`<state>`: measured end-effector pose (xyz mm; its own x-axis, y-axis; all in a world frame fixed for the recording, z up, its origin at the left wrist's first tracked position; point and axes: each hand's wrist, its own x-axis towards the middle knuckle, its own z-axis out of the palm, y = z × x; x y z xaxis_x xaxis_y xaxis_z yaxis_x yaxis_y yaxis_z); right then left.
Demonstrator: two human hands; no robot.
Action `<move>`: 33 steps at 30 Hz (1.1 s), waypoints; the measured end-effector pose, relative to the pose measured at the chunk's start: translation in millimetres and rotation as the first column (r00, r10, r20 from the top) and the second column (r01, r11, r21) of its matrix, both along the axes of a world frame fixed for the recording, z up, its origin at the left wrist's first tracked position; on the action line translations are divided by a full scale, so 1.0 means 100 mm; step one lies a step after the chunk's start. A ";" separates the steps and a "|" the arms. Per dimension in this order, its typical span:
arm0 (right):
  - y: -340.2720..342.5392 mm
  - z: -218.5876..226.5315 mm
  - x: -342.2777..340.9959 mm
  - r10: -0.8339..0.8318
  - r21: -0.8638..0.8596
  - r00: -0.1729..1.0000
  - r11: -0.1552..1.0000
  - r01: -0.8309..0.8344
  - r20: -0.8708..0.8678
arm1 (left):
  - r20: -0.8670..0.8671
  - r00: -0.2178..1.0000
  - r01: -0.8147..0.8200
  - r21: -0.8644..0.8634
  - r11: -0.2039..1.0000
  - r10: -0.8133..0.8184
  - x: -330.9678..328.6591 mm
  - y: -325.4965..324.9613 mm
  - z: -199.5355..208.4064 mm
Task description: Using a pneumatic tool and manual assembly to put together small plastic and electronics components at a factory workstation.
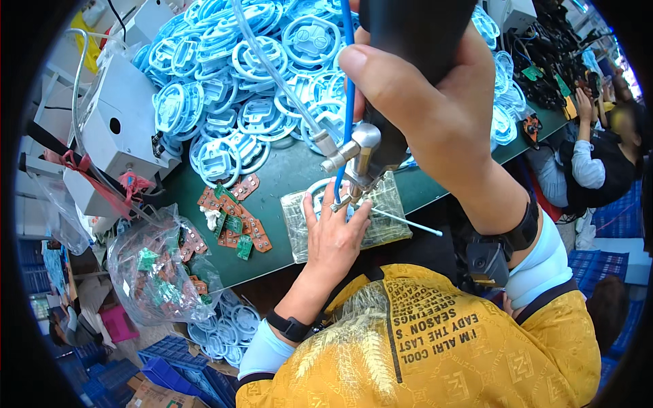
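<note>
Screwdriver (415, 37) clutched by right hand (439, 102) obscures rings (258, 61); left hand (337, 234), near circuit boards (235, 221), lies over one ring (318, 196).

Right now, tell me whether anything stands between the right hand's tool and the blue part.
Nothing visible blocks the black tool in the right hand; the left hand lies on the blue part, close beside the tool. Whether tool and part touch, I cannot tell.

Black tool (408, 41), light-blue heap (311, 41), green table (286, 166)
</note>
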<state>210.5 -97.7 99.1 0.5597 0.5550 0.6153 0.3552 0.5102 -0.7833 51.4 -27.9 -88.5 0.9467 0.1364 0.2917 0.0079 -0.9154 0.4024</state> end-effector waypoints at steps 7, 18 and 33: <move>0.02 -0.22 -0.08 -0.216 0.018 0.976 0.976 0.217 -0.007 | 0.026 1.000 0.011 -0.002 1.000 -0.011 0.04 -0.02 0.05; 0.03 0.13 0.22 -0.364 -0.123 0.898 0.908 0.401 0.246 | 0.114 0.993 0.000 -0.061 0.998 0.007 -0.37 0.13 0.16; -0.89 -0.56 0.41 -0.330 -0.464 0.925 0.800 0.379 0.188 | 0.031 0.998 -0.056 -0.179 0.982 0.063 -0.32 0.40 0.27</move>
